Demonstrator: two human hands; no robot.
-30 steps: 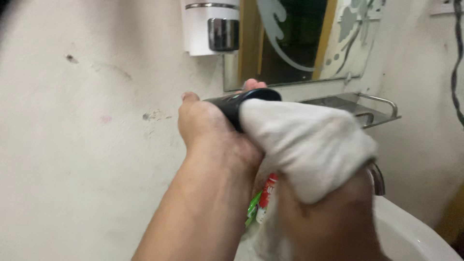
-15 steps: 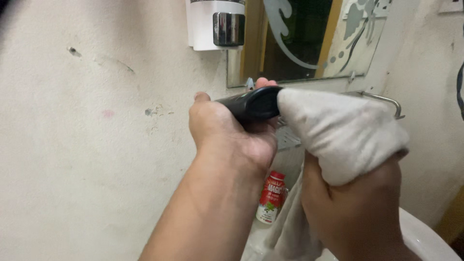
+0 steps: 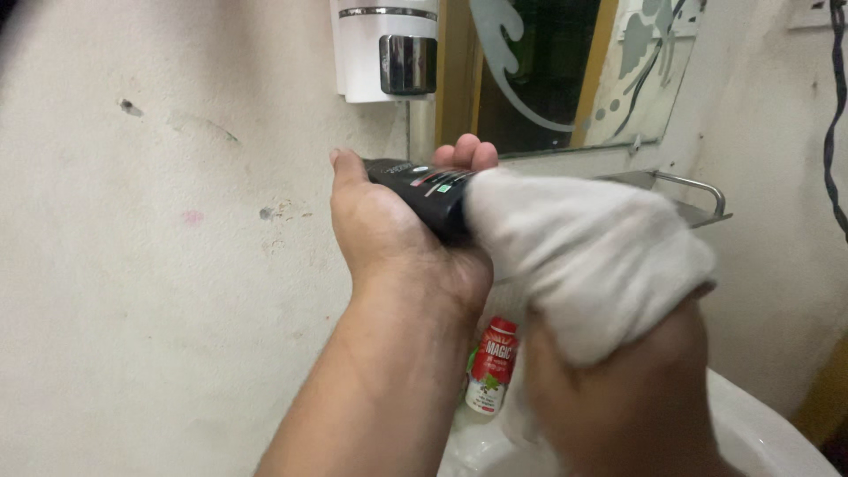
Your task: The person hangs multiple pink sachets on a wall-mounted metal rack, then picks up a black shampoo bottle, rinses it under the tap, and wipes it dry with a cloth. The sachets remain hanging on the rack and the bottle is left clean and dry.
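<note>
My left hand [image 3: 402, 243] grips a black tube [image 3: 421, 187] with small red and green marks, held out level in front of the wall. My right hand [image 3: 618, 397] holds a pale grey cloth [image 3: 587, 256] that is bunched over the fingers and pressed around the tube's right end, which it hides. Both hands are raised above a white basin [image 3: 760, 420].
A white wall dispenser [image 3: 384, 49] with a chrome button hangs above. A mirror [image 3: 548, 66] with frosted patterns sits beside it, over a metal shelf with a rail [image 3: 698, 190]. A small red and white bottle [image 3: 490, 367] stands by the basin. A black cable [image 3: 835, 106] hangs at right.
The tube has turned in my left hand, and its printed side now faces up. The cloth hand has slid left along the tube and lowered a little.
</note>
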